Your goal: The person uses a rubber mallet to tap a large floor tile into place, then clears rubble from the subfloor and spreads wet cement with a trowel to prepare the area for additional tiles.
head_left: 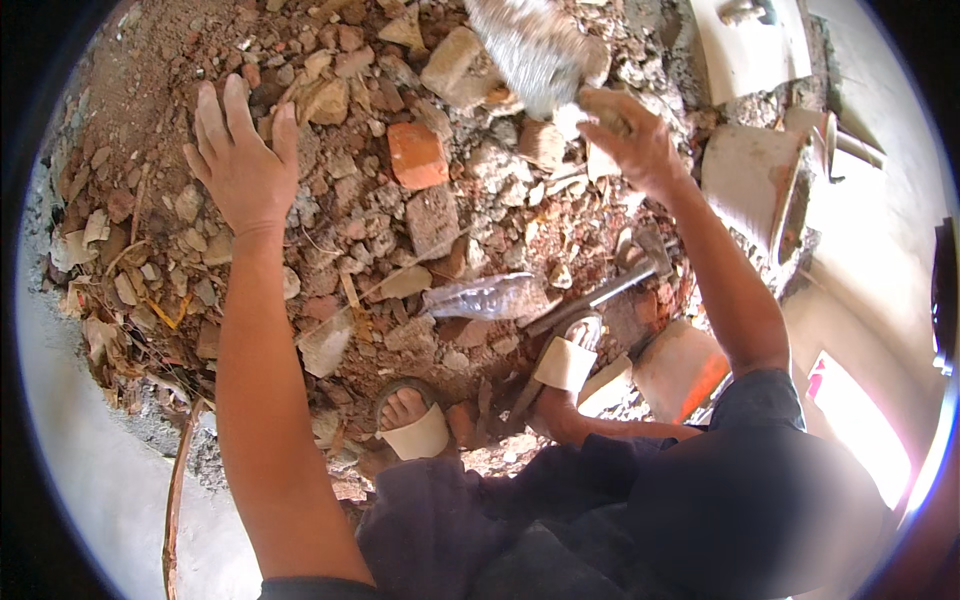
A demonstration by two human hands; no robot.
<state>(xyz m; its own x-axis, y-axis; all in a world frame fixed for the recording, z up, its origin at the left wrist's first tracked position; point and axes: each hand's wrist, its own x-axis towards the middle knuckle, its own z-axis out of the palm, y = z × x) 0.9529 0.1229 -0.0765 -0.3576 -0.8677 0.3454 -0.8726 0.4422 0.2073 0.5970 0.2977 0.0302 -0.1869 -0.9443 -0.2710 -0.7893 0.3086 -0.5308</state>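
Observation:
My left hand rests palm down on or just above the rubble at upper left, fingers spread, holding nothing. My right hand is at upper centre right, fingers curved beside a motion-smeared silvery-grey object; I cannot tell whether it grips it. An orange brick piece lies between my hands. Below it are a grey-brown brick chunk and a crumpled clear plastic bottle. A metal-headed hammer lies below my right hand, beside my sandaled foot.
Broken pale slabs and a white curved piece lie at right, before a pale sunlit surface. My other sandaled foot stands in the debris. A grey concrete surface borders the pile at left, with a thin wooden strip.

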